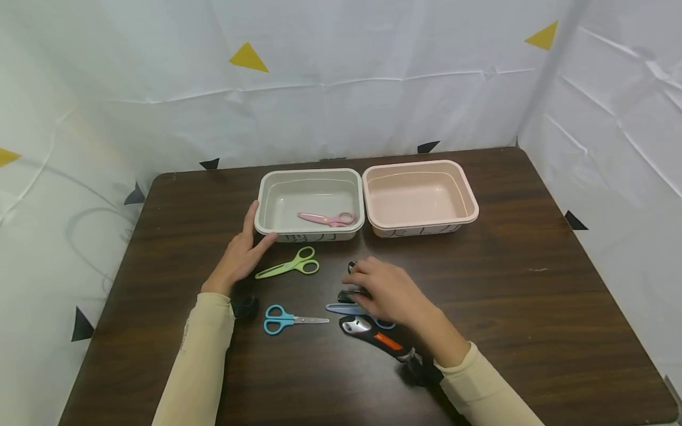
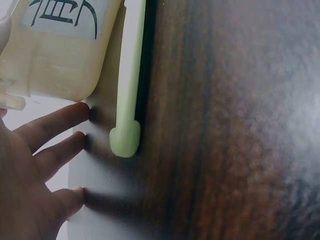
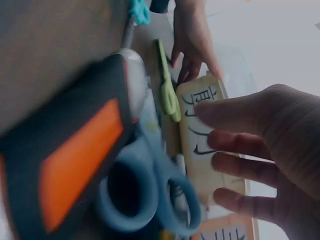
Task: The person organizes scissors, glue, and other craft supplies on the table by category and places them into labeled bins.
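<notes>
On the grey box (image 1: 309,231) are black characters (image 2: 62,12).

Setting: this is looking like a staged recording or test booth built around a table; what kind of building is housing it, the views are not telling. Evidence: creased white sheeting (image 1: 341,112) is hanging behind the table and along both sides, closing the work area in. Yellow triangles (image 1: 248,58) and black triangles (image 1: 575,221) are dotting the sheeting. A dark wood-grain tabletop (image 1: 533,290) is filling the enclosure. A grey plastic bin (image 1: 285,195) and a pale pink plastic bin (image 1: 405,204) are standing side by side, bearing labels (image 2: 60,30) with dark characters. Black devices (image 1: 245,305) are showing at the person's wrists
</notes>
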Demonstrator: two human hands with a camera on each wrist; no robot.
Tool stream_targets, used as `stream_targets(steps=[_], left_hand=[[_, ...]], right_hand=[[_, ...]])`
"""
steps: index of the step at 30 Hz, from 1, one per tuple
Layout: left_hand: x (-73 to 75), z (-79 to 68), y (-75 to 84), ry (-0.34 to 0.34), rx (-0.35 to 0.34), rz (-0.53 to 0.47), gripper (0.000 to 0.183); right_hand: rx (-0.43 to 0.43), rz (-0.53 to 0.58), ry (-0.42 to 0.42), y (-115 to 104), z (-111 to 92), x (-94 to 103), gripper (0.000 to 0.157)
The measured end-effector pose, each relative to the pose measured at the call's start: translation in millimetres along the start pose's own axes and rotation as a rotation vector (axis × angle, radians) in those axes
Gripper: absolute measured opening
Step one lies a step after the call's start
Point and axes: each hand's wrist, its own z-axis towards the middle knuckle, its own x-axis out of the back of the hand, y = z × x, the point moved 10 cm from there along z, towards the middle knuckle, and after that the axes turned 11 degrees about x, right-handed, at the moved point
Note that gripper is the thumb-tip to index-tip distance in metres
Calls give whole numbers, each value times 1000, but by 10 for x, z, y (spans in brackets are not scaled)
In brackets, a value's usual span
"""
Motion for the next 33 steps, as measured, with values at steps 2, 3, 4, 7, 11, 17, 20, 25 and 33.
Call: stream_targets(steps=[2, 3, 4, 7, 11, 17, 20, 25, 33], left_hand=[[1, -1, -9, 3, -1, -2, 84], [1, -3, -14, 4, -2, -3, 83], [4, -3, -10, 4, -1, -2, 83], [9, -11, 8, 2, -3, 0, 83], [11, -17, 30, -3, -5, 5, 83], [9, -26, 26, 6, 2, -4, 84], [5, -32, 24, 3, 3, -6, 84], [4, -32, 33, 1, -2, -6, 85], [10, -40, 41, 3, -1, -18, 82]], right_hand=[[-6, 6, -23, -27, -105, -42, 31], [-10, 8, -28, -39, -150, -62, 32], [-13, 7, -31, -50, -189, -76, 33], [-20, -7, -27, -87, -280, -109, 37], [-27, -46, -19, -120, -371, -138, 45], [-19, -112, -36, -122, -435, -209, 47], [-18, -136, -46, -118, -453, -252, 47], [-8, -190, -58, -134, -457, -295, 45], [31, -249, -42, -215, -431, -260, 39]])
